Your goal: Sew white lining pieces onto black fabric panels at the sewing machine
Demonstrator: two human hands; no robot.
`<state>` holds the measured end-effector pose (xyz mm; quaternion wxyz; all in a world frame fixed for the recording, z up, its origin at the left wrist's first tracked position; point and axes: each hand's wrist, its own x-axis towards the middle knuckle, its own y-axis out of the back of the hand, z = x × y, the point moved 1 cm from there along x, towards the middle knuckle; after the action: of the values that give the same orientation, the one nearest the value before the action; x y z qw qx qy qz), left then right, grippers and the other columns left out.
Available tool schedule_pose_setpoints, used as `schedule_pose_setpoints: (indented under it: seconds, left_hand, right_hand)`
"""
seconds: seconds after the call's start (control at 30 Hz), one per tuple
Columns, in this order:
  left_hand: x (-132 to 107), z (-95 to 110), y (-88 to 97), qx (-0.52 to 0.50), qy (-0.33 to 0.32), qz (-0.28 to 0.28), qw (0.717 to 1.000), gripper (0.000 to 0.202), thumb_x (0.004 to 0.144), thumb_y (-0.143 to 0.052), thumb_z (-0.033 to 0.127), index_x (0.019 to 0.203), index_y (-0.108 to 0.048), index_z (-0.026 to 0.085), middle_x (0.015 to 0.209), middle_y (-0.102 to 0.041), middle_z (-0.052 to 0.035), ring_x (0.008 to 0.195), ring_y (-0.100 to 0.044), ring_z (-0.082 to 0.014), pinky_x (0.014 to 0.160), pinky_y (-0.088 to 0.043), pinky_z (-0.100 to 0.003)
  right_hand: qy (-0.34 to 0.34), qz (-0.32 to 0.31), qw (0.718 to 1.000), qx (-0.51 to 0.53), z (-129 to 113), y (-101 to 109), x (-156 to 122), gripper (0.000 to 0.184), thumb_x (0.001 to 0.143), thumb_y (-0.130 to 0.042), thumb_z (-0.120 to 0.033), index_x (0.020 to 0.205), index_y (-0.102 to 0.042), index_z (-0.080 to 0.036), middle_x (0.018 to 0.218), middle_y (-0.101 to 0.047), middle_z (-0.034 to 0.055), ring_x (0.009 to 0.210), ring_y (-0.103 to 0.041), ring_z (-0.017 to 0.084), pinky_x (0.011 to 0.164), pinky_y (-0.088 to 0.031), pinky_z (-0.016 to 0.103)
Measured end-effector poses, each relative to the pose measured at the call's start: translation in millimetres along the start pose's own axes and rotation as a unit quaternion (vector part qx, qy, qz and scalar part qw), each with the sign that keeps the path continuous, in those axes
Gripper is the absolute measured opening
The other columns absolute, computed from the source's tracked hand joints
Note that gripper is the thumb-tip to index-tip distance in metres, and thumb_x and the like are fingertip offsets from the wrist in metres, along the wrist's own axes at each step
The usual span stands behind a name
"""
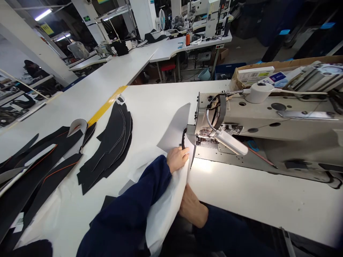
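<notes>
A large pale fabric piece [167, 207] with a grey part [175, 126] lies at the sewing machine's left end and drapes over the table's front edge. My left hand [177, 159] lies on it, fingers bent and closed on the fabric beside a short black strip [183, 138]. Lower down, my right hand [193, 207] grips the hanging fabric at its edge; its fingertips are hidden behind the cloth. The sewing machine [222, 110] stands just right of both hands, with its needle area lit by a small white lamp [232, 142].
Left on the table lie a stack of curved black pieces [112, 142] and long black pieces with orange stitching [53, 153]. Yellow tape [107, 105] crosses the tabletop. A cardboard box [237, 78] of supplies sits behind the machine. A pencil [261, 157] rests beneath the machine arm.
</notes>
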<state>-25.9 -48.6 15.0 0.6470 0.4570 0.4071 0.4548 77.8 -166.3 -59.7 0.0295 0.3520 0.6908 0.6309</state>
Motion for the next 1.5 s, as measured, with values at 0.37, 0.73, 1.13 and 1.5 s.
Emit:
schedule_pose_setpoints:
  seconds: [0.37,0.73,1.13,1.5]
  left_hand:
    - [8.1,7.8,-5.7,-0.03,0.007,0.015,0.999,0.032,0.088,-0.039,0.032,0.106,-0.064,0.027,0.081,-0.061,-0.0047,0.076,-0.058,-0.0186,0.07,-0.042,-0.028]
    - [32.1,18.9,-9.6,-0.058,0.013,0.026,0.998,0.037,0.089,-0.039,0.031,0.118,-0.061,0.027,0.091,-0.064,-0.0063,0.084,-0.059,-0.0205,0.073,-0.044,-0.029]
    - [33.9,24.0,-7.0,-0.047,0.029,0.026,0.998,0.036,0.088,-0.042,0.031,0.118,-0.061,0.028,0.094,-0.065,-0.0044,0.083,-0.061,-0.0183,0.074,-0.046,-0.026]
    - [26.8,15.1,3.9,-0.06,-0.024,0.011,0.998,0.035,0.088,-0.037,0.024,0.109,-0.065,0.026,0.083,-0.061,-0.0035,0.079,-0.058,-0.0164,0.076,-0.044,-0.025]
  right_hand:
    - [0.0,0.052,0.998,0.03,-0.9,14.3,-4.0,0.037,0.086,-0.035,-0.012,0.116,-0.056,-0.01,0.108,-0.062,0.0131,0.106,-0.053,0.03,0.098,-0.041,0.05]
    - [0.019,0.069,0.997,-0.021,26.6,15.4,-16.4,0.035,0.084,-0.034,-0.009,0.109,-0.059,-0.008,0.096,-0.065,0.0141,0.102,-0.055,0.03,0.093,-0.044,0.053]
    - [0.015,0.056,0.993,0.102,33.3,37.8,-1.4,0.041,0.083,-0.03,-0.009,0.117,-0.053,-0.009,0.101,-0.065,0.014,0.101,-0.058,0.028,0.087,-0.049,0.05]
    - [0.006,0.08,0.994,0.076,20.5,30.9,-10.7,0.037,0.089,-0.031,-0.01,0.12,-0.05,-0.008,0.108,-0.063,0.0159,0.104,-0.056,0.029,0.091,-0.047,0.052]
